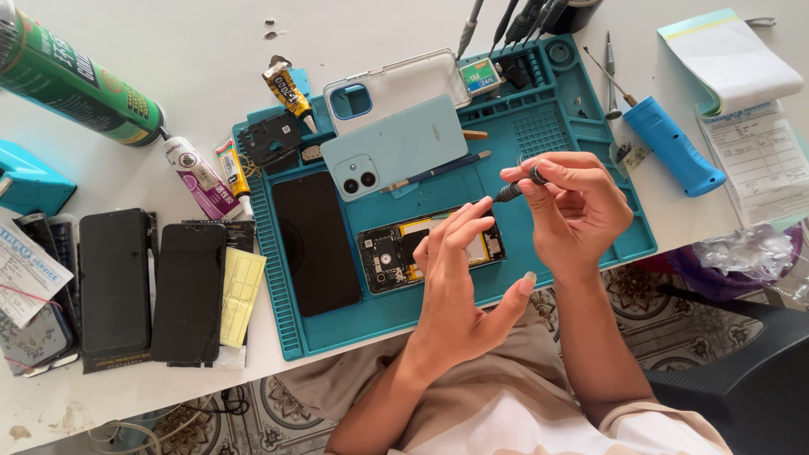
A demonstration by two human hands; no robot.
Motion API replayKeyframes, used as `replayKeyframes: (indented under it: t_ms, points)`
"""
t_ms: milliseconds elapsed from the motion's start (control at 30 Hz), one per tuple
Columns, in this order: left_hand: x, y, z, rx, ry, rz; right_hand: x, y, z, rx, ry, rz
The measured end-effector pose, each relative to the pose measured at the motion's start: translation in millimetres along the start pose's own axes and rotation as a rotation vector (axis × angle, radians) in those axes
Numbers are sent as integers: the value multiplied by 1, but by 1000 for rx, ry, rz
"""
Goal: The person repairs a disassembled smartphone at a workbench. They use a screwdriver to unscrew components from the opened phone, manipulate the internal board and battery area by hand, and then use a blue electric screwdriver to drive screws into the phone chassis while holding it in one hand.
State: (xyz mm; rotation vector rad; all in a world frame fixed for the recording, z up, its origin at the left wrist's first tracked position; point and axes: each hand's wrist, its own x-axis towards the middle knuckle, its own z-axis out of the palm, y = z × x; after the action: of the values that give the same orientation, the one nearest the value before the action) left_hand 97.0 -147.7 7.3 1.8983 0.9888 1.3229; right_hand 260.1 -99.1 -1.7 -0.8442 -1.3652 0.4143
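My right hand (573, 206) grips a small dark screwdriver (511, 190) by its handle, tip pointing left and down. My left hand (459, 282) is raised with fingers apart, its fingertips touching the screwdriver's tip. Beneath both hands lies an opened phone (392, 253) with its boards and yellow battery exposed, on a teal repair mat (581, 126). A light blue phone back cover (404, 143) and a black screen panel (316, 240) lie on the mat to the left.
A clear phone case (404, 84), glue tubes (202, 177), a green spray can (72, 80), two dark phones (152, 291), a blue electric screwdriver (674, 143) and a notepad (729, 59) surround the mat. A dark chair (742, 371) stands at the lower right.
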Motion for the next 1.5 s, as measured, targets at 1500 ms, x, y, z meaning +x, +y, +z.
replayKeyframes:
  t_ms: [1500]
  points:
    - [-4, -5, -1, -135, 75, -29, 0, 4, -8, -108, -3, -135]
